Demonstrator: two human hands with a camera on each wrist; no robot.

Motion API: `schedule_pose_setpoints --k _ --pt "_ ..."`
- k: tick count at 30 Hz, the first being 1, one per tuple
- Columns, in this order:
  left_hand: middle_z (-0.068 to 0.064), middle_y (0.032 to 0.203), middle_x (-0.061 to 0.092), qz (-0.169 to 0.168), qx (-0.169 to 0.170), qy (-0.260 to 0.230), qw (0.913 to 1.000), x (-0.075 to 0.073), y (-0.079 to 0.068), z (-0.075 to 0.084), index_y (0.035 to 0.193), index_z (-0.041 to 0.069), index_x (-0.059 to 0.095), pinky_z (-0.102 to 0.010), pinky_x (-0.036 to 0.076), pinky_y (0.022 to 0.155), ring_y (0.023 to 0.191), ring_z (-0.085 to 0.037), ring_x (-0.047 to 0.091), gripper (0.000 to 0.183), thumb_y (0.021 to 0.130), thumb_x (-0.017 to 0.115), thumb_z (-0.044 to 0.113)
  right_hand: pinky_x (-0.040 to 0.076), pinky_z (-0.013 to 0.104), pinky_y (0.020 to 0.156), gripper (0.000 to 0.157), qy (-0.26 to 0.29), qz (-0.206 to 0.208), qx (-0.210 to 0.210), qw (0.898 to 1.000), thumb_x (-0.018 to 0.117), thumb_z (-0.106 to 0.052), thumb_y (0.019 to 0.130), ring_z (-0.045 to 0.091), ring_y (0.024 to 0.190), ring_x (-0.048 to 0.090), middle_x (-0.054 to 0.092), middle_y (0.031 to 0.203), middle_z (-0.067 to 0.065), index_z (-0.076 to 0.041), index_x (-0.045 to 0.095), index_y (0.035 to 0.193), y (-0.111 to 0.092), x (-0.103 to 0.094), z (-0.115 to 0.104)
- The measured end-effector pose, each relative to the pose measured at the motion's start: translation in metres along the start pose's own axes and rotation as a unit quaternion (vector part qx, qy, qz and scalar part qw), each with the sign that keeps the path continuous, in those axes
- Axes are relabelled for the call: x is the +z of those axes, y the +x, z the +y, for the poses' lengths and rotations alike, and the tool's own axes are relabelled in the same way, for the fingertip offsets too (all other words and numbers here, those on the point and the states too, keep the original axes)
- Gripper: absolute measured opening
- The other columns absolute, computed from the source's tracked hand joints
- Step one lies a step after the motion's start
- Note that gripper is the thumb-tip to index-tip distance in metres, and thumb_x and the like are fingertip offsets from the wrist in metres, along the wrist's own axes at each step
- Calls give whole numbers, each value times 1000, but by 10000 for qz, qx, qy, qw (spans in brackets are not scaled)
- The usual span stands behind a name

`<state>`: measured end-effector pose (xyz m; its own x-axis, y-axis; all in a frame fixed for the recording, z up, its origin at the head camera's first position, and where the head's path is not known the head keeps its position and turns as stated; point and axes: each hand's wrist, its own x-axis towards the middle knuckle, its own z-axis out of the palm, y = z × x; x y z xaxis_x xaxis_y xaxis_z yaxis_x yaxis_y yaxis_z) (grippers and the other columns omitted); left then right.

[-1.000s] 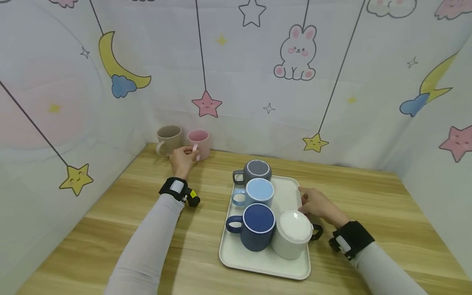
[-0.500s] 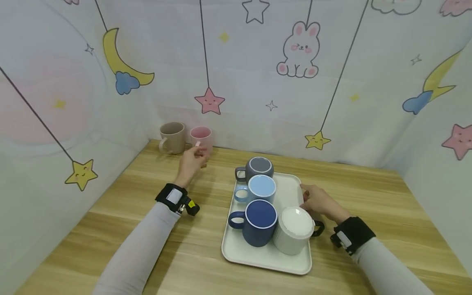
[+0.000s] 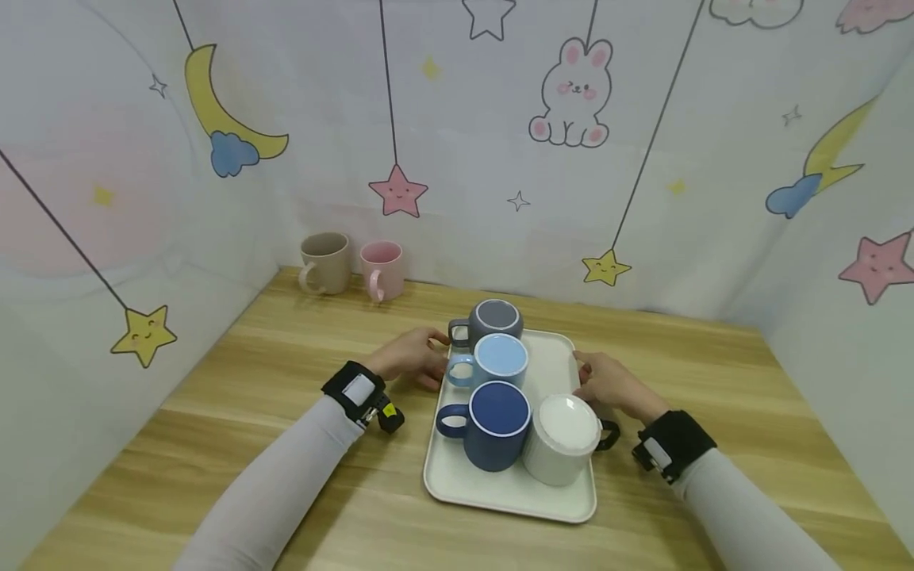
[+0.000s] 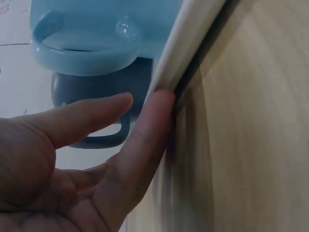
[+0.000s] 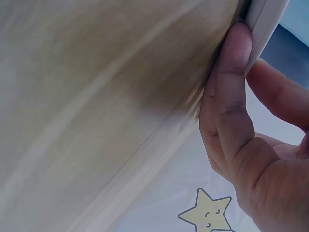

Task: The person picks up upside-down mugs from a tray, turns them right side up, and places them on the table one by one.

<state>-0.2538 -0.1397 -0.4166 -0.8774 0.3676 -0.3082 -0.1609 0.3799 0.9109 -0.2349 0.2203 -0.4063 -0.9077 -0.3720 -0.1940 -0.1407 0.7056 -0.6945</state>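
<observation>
Beneath everything we see a yellow-brown, wood-grained bench (image 3: 371, 507). Nearest on it, around the middle, lies a low-rimmed, white rectangular tray (image 3: 493, 493), with a navy blue mug (image 3: 497, 428) and a white, black-handled mug (image 3: 560, 444) side by side towards its near end. Both stand bottom up, perhaps because the wide mouth makes a steady foot. Their handles point away from each other, navy to the left, black out past the right rim, which we think lets the bodies sit close; whether they touch, we cannot tell.

Farther along, our right hand (image 3: 607, 385) pinches the tray's right rim, its grip clamped with the thumb over the edge and fingers against the outside, probably to steady that side. Opposite, our left hand (image 3: 412, 357) has its grip apart: a fingertip meets the outer face of the left rim while the thumb stands off it. Hands on facing sides, we judge, keep the tray balanced.

Near the left fingers, a light blue mug (image 3: 501, 361) and, beyond it, a rounded dark grey mug (image 3: 496, 319) also stand bottom up, handles left, lined up with the navy one.

Well apart, far left, a beige mug (image 3: 330, 266) and a pale pink mug (image 3: 387, 277) stand upright near a pastel-printed white cloth backdrop (image 3: 485, 254).
</observation>
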Motion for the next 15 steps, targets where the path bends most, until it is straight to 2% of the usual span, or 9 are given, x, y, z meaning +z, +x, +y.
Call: schedule_pose_setpoints --k 2,7,12,15 --pt "-20 104 64 81 16 35 10000 1 1 2 149 -6 42 -34 66 69 80 -24 71 61 95 68 -2 43 27 59 39 12 20 -28 10000 73 9 84 22 76 48 48 86 9 6 58 120 1 -1 -2" --pt "-20 102 64 177 47 -37 9998 3 2 1 149 -7 42 -35 66 69 79 -24 71 61 93 67 -8 41 28 60 25 -43 -44 39 10000 73 7 85 22 77 48 49 85 9 3 58 104 2 -3 -4" --pt "-20 104 62 301 80 18 9995 5 3 -1 148 -6 43 -36 66 68 78 -25 71 60 93 66 -11 44 27 60 25 8 -45 53 10000 73 7 86 22 76 49 49 86 9 2 58 105 2 -3 -4" --pt "-20 105 61 250 43 86 9996 6 4 0 148 -4 43 -36 66 68 79 -26 71 60 93 66 -10 46 28 61 28 85 -24 94 9999 74 8 84 22 76 50 50 86 9 2 59 107 0 -3 -2"
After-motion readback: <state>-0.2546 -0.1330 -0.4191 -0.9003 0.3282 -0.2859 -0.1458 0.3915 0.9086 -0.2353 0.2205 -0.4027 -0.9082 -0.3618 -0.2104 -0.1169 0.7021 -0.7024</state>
